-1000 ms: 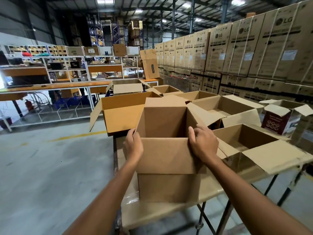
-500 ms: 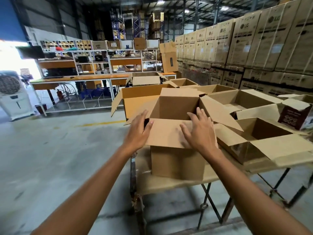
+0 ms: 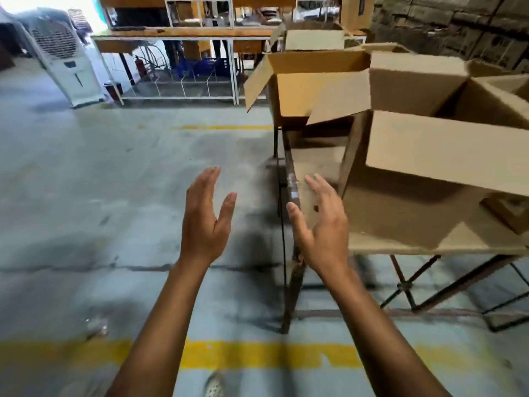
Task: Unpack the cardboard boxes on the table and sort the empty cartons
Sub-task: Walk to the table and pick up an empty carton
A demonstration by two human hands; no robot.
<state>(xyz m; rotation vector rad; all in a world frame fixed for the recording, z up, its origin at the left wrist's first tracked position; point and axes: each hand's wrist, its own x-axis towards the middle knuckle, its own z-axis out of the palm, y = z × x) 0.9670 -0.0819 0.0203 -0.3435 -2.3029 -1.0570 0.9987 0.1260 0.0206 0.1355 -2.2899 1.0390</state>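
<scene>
**Head view: both hands free, nearest carton ahead and to the right**

We are logging the left hand (image 3: pixel 206 222) and the right hand (image 3: pixel 320 227) raised palm to palm with fingers straight. The grip is standing apart on both, clamping nothing. The left hand is hanging over the floor (image 3: pixel 114 196), clear of the table (image 3: pixel 317 161). The right hand is sitting over the table's near left edge.

The nearest carton (image 3: pixel 446 150) is lying ahead and to the right of the right hand, apart from it, with its long wall running rightward along the table. We are judging the right hand the nearer, so the next reach is heading up and right.

The carton's flaps are standing open and its bottom is hidden. Behind it a second carton (image 3: pixel 315 90) is gaping toward us and looking empty inside.
</scene>
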